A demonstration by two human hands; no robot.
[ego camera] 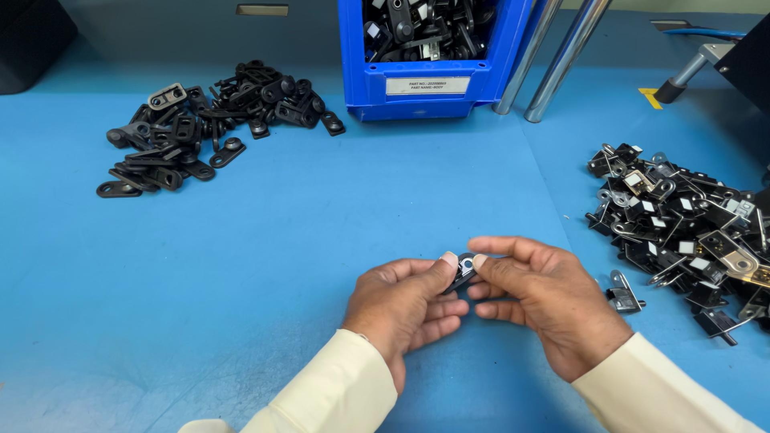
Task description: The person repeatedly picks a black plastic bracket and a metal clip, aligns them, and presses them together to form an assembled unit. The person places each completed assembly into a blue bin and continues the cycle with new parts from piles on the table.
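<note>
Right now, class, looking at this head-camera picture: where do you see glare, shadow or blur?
Head view: bright glare streaks run down the two slanted chrome tubes; a pale sheen lies on the blue table mat at lower left; soft shadow sits under the hands holding a small black metal part; focus is sharp, with no evident blur.

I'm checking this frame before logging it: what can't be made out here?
- Small black part, head view: mostly hidden by the thumbs of the left hand and right hand.
- Blue bin: top cut off by the frame edge.
- Pile of parts on the right: runs past the right edge.
- Black object, top left: cut off by the corner.
</note>
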